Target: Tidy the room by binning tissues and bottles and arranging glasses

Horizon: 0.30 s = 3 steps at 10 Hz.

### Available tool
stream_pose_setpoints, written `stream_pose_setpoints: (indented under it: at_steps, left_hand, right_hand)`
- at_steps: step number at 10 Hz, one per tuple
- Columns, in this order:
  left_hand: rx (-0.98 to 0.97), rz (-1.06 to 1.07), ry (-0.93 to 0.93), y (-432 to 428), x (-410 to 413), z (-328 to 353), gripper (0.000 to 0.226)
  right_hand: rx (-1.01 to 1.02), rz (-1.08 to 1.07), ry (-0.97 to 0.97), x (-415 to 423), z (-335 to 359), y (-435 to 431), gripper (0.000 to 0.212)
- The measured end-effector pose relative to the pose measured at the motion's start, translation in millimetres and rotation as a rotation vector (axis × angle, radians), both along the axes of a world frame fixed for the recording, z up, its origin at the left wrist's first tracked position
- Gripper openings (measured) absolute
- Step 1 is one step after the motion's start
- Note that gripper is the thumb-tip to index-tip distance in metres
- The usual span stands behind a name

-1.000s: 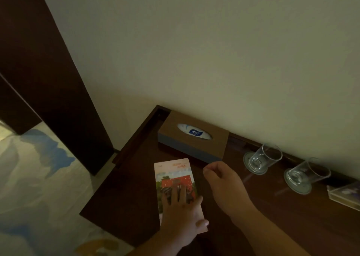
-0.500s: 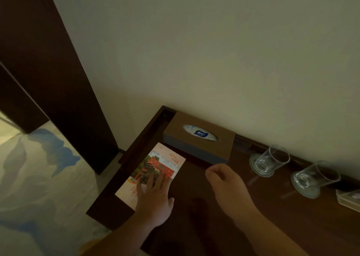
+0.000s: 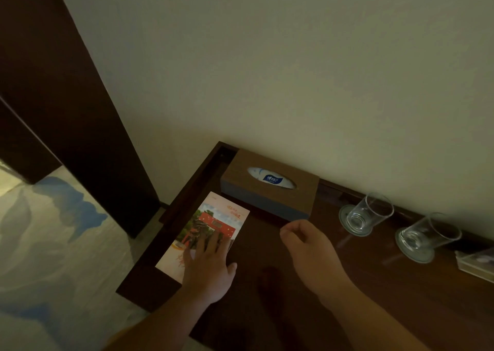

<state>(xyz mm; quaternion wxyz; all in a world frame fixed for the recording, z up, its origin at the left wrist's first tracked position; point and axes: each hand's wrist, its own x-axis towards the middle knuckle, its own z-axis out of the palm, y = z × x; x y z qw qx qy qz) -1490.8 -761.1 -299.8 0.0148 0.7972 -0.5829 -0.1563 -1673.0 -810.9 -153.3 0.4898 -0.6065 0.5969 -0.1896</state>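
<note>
Glasses: two, clear, each on a round coaster, standing along the wall edge of the table [image 3: 267,310], right of the tissue box. Near glass [image 3: 370,213] just beside the box's right end; far glass [image 3: 427,237] further right, apart from the first.

Left hand [image 3: 209,269]: flat, palm down, fingers spread, pressing on the lower part of a printed leaflet [image 3: 211,225]. Not gripping; nothing enclosed.

Right hand [image 3: 311,251]: loosely curled, fingers bent inward, thumb side toward the box. Holds nothing visible. Hovers or rests near the box's front right corner; contact cannot be told.

Leaflet: lies flat near the table's left edge, angled, upper corner close to the front of the tissue box [image 3: 270,187]. Red building picture on cover.

Tissue box: brown, against the wall at the back left corner, blue-white packet showing in the oval slot.

A pale tray-like item [image 3: 475,265] at the right frame edge; detail unclear. Lighting dim.
</note>
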Motion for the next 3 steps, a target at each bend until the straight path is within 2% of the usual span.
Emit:
stream_pose_setpoints:
  at_steps: [2, 3]
  left_hand:
    - [0.030, 0.023, 0.018, -1.5, 0.1, 4.5, 0.072]
    - [-0.017, 0.000, 0.024, -1.0, -5.6, 9.3, 0.069]
  right_hand:
    - [0.023, 0.002, -0.007, -0.7, 2.4, 3.3, 0.007]
    - [0.011, -0.014, -0.020, -1.6, 3.9, 5.8, 0.008]
